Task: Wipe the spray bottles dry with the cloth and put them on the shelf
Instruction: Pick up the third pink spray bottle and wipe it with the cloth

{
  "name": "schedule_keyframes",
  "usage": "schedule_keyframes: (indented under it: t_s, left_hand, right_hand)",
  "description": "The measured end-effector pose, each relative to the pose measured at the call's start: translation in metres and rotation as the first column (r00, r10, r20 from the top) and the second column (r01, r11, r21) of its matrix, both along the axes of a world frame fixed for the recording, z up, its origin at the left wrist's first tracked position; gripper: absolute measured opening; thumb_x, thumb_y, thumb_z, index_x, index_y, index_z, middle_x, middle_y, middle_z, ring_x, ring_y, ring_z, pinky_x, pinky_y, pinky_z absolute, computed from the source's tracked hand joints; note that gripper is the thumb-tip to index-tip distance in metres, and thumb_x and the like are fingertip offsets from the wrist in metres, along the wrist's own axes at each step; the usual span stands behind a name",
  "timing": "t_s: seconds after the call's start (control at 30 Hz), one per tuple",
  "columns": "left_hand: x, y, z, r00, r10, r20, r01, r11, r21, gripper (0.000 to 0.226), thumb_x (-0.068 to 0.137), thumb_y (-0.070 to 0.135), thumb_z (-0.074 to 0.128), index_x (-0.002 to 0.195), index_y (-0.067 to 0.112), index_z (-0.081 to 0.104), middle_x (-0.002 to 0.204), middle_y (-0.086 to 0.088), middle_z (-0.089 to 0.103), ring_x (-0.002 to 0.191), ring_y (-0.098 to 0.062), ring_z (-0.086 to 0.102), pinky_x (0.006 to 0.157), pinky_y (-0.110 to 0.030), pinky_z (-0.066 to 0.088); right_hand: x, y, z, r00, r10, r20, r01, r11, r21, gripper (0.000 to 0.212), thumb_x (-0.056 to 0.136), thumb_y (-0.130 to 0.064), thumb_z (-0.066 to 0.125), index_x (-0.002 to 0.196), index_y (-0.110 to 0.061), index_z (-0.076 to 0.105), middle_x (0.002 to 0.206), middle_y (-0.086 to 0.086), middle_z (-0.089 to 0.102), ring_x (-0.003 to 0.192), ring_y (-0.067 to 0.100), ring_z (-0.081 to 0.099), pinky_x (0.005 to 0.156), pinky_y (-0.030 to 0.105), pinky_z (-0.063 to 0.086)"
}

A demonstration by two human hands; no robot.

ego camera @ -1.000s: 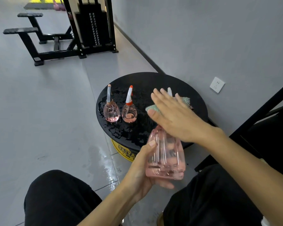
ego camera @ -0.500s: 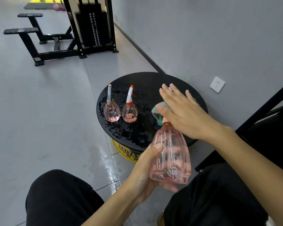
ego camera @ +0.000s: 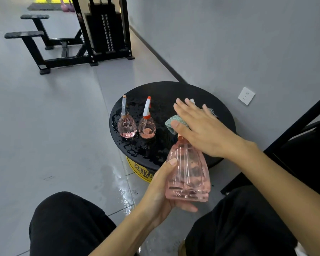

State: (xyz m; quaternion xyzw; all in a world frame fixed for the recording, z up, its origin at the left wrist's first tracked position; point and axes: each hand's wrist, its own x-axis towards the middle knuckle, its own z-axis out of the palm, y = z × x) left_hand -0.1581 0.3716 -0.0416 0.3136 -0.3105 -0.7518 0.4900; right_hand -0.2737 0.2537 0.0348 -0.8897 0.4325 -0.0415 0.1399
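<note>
The left grip (ego camera: pixel 161 193) clamps bottle (ego camera: pixel 188 178); right grip (ego camera: pixel 207 132), flat, covers cloth (ego camera: pixel 169 122) (mostly hidden).

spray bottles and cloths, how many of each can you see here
pink spray bottles: 3, one held in the left hand, two standing on the wet black table
green cloth: 1, under the flat right hand
total: 4

left hand (ego camera: pixel 160 193) curled in grip, right hand (ego camera: pixel 201 132) flat
</note>
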Motion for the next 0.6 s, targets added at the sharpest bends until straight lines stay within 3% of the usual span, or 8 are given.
schedule_keyframes:
  t_s: [0.13, 0.27, 0.4, 0.5, 0.6]
  left_hand:
    - [0.006, -0.003, -0.002, 0.998, 0.055, 0.012, -0.055, 0.998, 0.014, 0.063, 0.068, 0.059, 0.067, 0.125, 0.032, 0.059, 0.105, -0.007, 0.073, 0.077, -0.029, 0.073, 0.046, -0.032, 0.058]
    - [0.009, -0.006, -0.003, 0.997, 0.068, 0.047, -0.068, 0.998, -0.003, 0.038, 0.069, 0.056, 0.062, 0.103, 0.041, 0.071, 0.104, -0.003, 0.073, 0.082, -0.026, 0.072, 0.047, -0.032, 0.058]
    - [0.005, -0.004, -0.003, 0.999, 0.034, 0.04, -0.034, 0.999, 0.017, 0.074, 0.055, 0.061, 0.078, 0.117, 0.024, 0.065, 0.1, -0.009, 0.074, 0.076, -0.026, 0.073, 0.049, -0.035, 0.059]
    - [0.006, -0.002, -0.003, 0.997, 0.063, 0.033, -0.063, 0.998, 0.004, 0.056, 0.062, 0.059, 0.073, 0.11, 0.031, 0.07, 0.099, -0.008, 0.073, 0.077, -0.026, 0.072, 0.049, -0.035, 0.059]
    - [0.013, -0.001, -0.002, 0.993, 0.094, 0.066, -0.094, 0.996, 0.004, 0.028, 0.078, 0.052, 0.054, 0.098, 0.045, 0.071, 0.096, -0.004, 0.074, 0.073, -0.025, 0.072, 0.049, -0.034, 0.057]
  right_hand:
    - [0.0, 0.024, -0.006, 0.994, 0.1, 0.045, -0.103, 0.992, 0.075, 0.083, 0.082, -0.069, 0.004, 0.154, -0.027, -0.001, 0.16, -0.015, -0.011, 0.144, -0.002, -0.017, 0.12, 0.034, -0.011]
    - [-0.002, 0.031, -0.006, 0.993, 0.097, 0.065, -0.102, 0.992, 0.068, 0.076, 0.086, -0.065, 0.007, 0.154, -0.03, 0.0, 0.159, -0.019, -0.01, 0.143, -0.005, -0.017, 0.12, 0.031, -0.01]
    - [0.005, 0.004, -0.006, 0.998, 0.001, 0.058, 0.0, 1.0, -0.023, 0.079, 0.086, -0.066, 0.003, 0.154, -0.026, 0.004, 0.161, -0.013, -0.006, 0.146, 0.003, -0.014, 0.121, 0.04, -0.008]
    - [0.008, 0.003, -0.01, 0.996, -0.015, 0.087, 0.018, 0.999, -0.034, 0.081, 0.085, -0.066, 0.003, 0.155, -0.025, 0.005, 0.162, -0.011, -0.005, 0.147, 0.004, -0.013, 0.121, 0.043, -0.007]
    - [0.01, 0.025, -0.014, 0.989, 0.077, 0.13, -0.084, 0.995, 0.054, 0.079, 0.084, -0.067, 0.004, 0.154, -0.029, 0.002, 0.16, -0.017, -0.009, 0.144, -0.002, -0.016, 0.12, 0.036, -0.011]
